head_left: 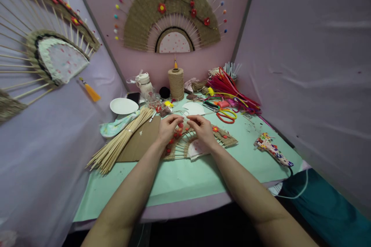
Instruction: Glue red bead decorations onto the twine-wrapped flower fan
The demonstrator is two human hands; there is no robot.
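Above the woven fan (195, 148), which is laid on the green table (185, 185), the left hand (169, 126) and the right hand (203, 128) are held near each other. In both, thumb and forefinger are brought together; whether something is pinched cannot be told. Left of the fan, a stick bundle (123, 141) is laid; behind the fan, a twine spool (176, 84) is placed.

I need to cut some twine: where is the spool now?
In the head view, the twine spool stands at the back of the table, just left of centre, beyond the left hand and just right of a black round thing.
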